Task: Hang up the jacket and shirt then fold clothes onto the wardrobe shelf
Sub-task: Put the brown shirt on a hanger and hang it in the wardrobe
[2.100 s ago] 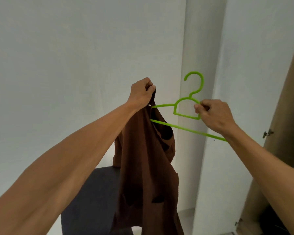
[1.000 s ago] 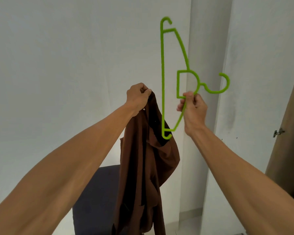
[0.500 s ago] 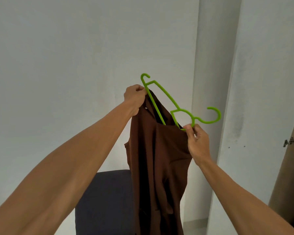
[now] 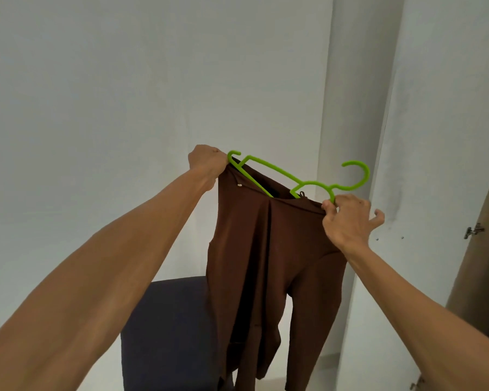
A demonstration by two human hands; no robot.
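Note:
A brown shirt (image 4: 266, 263) hangs at arm's length in front of me, its sleeves dangling. A bright green plastic hanger (image 4: 297, 179) lies tilted inside its neck opening, left end high, hook pointing right. My left hand (image 4: 208, 163) grips the shirt's upper left shoulder, right beside the hanger's left tip. My right hand (image 4: 347, 218) pinches the shirt's collar edge and the hanger's neck between thumb and forefinger, with the other fingers spread. The hanger's right arm is hidden inside the fabric.
A dark blue upholstered seat (image 4: 170, 328) stands below the shirt, against a white wall. To the right are a white wardrobe panel (image 4: 435, 136) and a brown open door (image 4: 483, 249) with a metal hinge (image 4: 473, 230).
The hanger swung from upright down into the shirt's neck and now lies flatter. My right hand moved right, spreading the shirt wider. My left hand kept its grip.

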